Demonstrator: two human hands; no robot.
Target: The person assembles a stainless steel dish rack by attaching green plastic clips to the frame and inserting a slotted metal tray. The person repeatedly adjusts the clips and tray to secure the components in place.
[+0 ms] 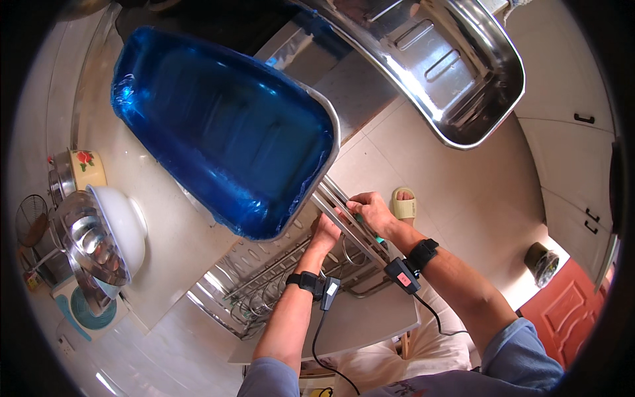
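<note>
Metal rails (354, 231), frame centre: we are grasping left side with left hand (325, 231); right hand (376, 215) curling at right side, grip not showing clearly. Judging rails stiff, light, slippery; favouring hold along long edges. Blue tray (225, 132) lying upper left.

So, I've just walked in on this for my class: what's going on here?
A person has both hands at some long metal rails, beside a wire rack. The left hand is on one side of the rails and the right hand on the other; their exact grip is hard to tell. Ahead and to the left is a large tray covered in blue film, with a shiny metal basin farther right. Neither hand is on these two.
</note>
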